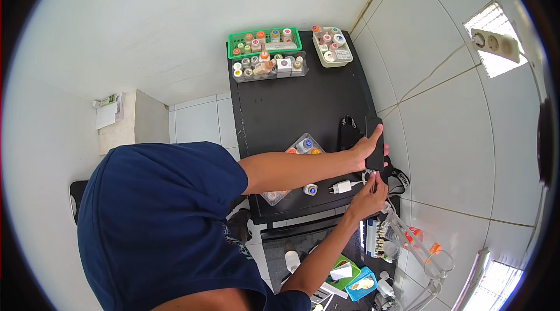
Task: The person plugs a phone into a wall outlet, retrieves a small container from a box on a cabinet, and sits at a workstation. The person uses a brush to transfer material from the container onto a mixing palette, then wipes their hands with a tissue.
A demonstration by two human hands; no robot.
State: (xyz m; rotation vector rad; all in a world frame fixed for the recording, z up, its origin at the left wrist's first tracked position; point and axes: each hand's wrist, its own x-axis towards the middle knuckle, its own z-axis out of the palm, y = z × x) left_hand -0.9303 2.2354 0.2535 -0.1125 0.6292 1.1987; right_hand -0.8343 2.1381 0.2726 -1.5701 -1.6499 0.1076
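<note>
My left hand [363, 149] is wrapped round a black phone [377, 146], thumb along its face, over the right side of the black table [291, 109]. At the phone's lower end my right hand [367, 199] pinches the small white plug of a charging cable [366, 177]. Whether the plug sits in the phone, I cannot tell. A white charger adapter [343, 187] with its prongs showing lies on the table beside my right hand. Behind my hands lies a black strap [399, 180], and a black fabric item [349, 133] is close to my left wrist.
A green basket [230, 42], a clear tray [256, 76] and a cream basket [344, 61] hold small bottles at the far end. My left forearm partly covers another clear bottle tray [309, 137]. A loose bottle [310, 189] stands nearby. A socket strip [496, 44] hangs by the tiled wall.
</note>
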